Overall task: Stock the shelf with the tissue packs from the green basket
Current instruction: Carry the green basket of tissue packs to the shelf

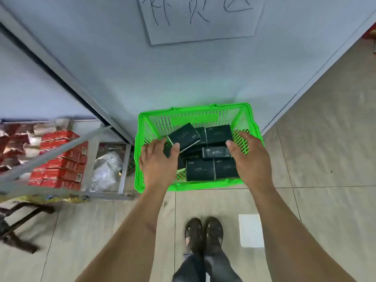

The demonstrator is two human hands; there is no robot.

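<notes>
2 bare hands are down in the green basket [252, 121], which sits on the tiled floor [325, 159] right up against a grey panel [183, 74]. inside it are several black tissue packs [200, 169], lying at different angles, some overlapping. the left hand [157, 161] has its thumb and fingers pinching the top pack [184, 136], which is tilted with its near corner raised, above the pile. the right hand [251, 155] is over the right side of the basket, fingers relaxed and spread, thumb tip just beside a smaller pack [215, 152] in the middle. can't tell if it's actually touching that pack or the basket wall.

off to the left there's a metal shelf frame [61, 147] with red boxes [61, 159] stacked on the low level, plus some clear plastic bags [105, 167] next to them. a sheet of paper [201, 19] with handwriting is stuck on the panel up top. a white sheet [251, 231] lies on the floor near the person's feet, which are in dark sandals [204, 233].
</notes>
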